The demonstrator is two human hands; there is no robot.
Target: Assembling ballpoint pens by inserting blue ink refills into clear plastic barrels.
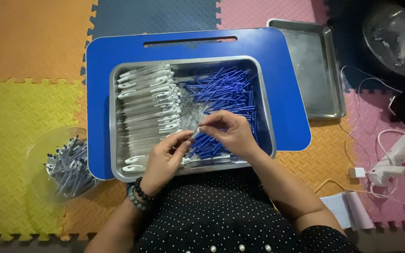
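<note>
Pen barrel (194, 136), a slim pale plastic tube, sits pinched between both hands over the middle of the steel tray (116, 140). The left hand (165, 159) has its grip narrow, closed on the lower end of the barrel; the right hand (230, 133) closes its fingertips on the upper end. A dark bead bracelet (139, 194) rings the left wrist.

The tray is a shallow rectangle of brushed metal with rounded corners and a rolled rim. Its left half carries white pen barrels (148, 105) lying in neat stacked rows; its right half holds a loose tangle of thin blue refills (223, 91). It rests on a glossy blue lap counter (287, 93) with rounded corners and a slot handle at the far edge.

A second, bare steel tray (315, 70) lies just beside the blue edge on the right. Left of it, a clear round bowl (38, 150) holds finished pens. The ridged foam floor mat (24, 47) is open at far left; white cables (390, 173) crowd the right
</note>
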